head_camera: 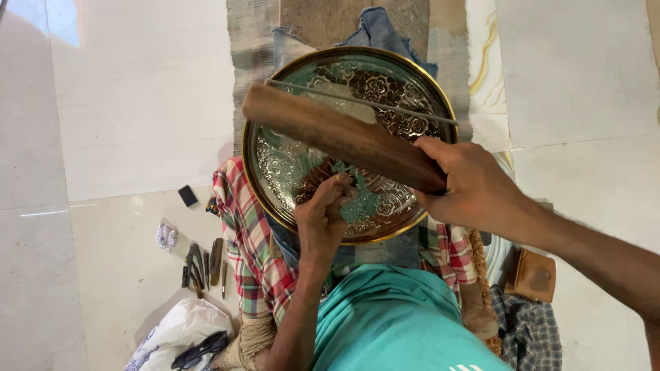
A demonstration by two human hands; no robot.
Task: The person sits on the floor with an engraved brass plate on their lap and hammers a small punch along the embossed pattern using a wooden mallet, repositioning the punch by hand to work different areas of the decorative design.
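Our left hand [322,218] pinches a small chisel [342,180], fingers closed narrow around it, its tip pressed on the round engraved metal plate [302,165] resting on our lap. Our right hand [474,189] grips a long wooden mallet [340,136], raised just above the chisel. We judge this as mid-engraving: striking calls for a square, light blow. Spare tools [203,264] lie on the floor [124,124] to the left.
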